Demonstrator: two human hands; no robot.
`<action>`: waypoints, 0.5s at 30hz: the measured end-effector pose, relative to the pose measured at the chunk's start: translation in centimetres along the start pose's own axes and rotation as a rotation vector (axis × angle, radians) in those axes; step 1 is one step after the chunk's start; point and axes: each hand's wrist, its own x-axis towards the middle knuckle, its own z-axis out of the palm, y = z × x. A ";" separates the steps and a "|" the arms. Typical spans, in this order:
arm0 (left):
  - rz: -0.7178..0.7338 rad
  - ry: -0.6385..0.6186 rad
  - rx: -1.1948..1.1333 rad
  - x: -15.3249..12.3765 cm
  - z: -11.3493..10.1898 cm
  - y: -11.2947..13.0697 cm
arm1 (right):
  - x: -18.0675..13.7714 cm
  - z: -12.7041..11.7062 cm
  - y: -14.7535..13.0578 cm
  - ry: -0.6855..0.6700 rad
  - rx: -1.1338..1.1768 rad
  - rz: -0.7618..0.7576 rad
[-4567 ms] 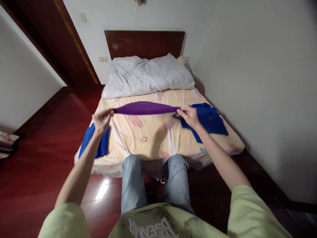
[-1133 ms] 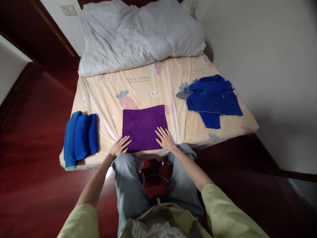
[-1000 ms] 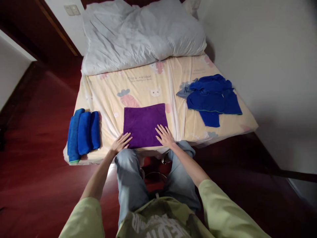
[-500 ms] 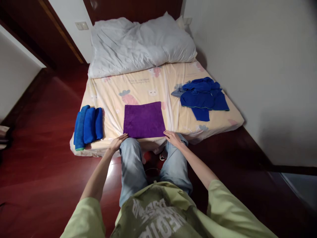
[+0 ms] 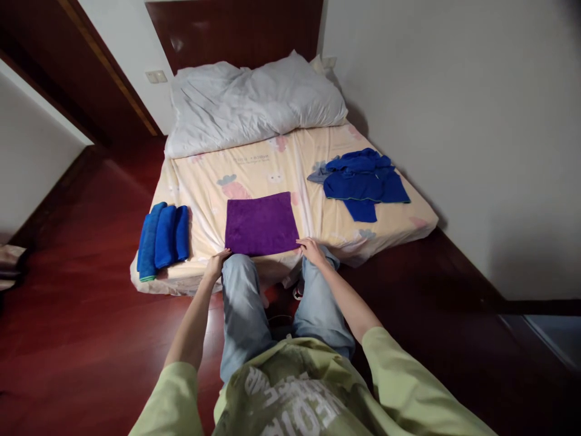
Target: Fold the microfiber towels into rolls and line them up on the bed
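Observation:
A purple towel (image 5: 262,223) lies folded flat in a rectangle on the near part of the bed (image 5: 313,224), just in front of my knees. My left hand (image 5: 217,263) is at its near left corner, fingers curled onto the edge. At the near right corner my right hand (image 5: 310,249) has its fingers closed on the cloth. Both arms reach forward over my jeans.
Three rolled blue towels (image 5: 164,238) lie at the bed's left edge. A loose heap of blue towels (image 5: 362,184) sits at the right, by the wall. A white duvet (image 5: 254,103) covers the head of the bed. Dark red wooden floor surrounds it.
The towel, held stretched in the air earlier, now lies flat. My hands slid from its surface back to the near corners and curled onto them. The camera tilted up.

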 end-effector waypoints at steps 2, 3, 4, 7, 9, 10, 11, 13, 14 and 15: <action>-0.075 0.030 -0.039 0.6 -0.3 0.2 | 0.3 0.2 0.3 0.051 0.048 0.048; -0.116 0.043 -0.052 1.0 -0.5 0.2 | 0.4 0.4 0.3 0.075 0.074 0.066; -0.149 0.054 -0.060 1.4 -0.7 0.2 | 0.6 0.4 0.3 0.102 0.099 0.080; -0.188 0.086 -0.077 2.6 -1.5 0.2 | 1.0 0.6 0.1 0.191 0.191 0.096; -0.183 0.115 -0.093 3.4 -1.8 0.2 | 1.2 0.7 -0.1 0.250 0.275 0.094; -0.181 0.128 -0.102 3.8 -1.8 0.3 | 1.3 0.8 -0.2 0.269 0.322 0.088; -0.179 0.141 -0.112 4.2 -1.8 0.3 | 1.5 0.9 -0.4 0.280 0.369 0.081; -0.178 0.172 -0.132 4.7 -1.7 0.4 | 1.8 1.0 -0.5 0.286 0.452 0.077; -0.179 0.189 -0.140 4.9 -1.6 0.4 | 2.0 1.1 -0.5 0.283 0.482 0.086; -0.182 0.205 -0.148 5.0 -1.5 0.4 | 2.2 1.1 -0.4 0.284 0.503 0.106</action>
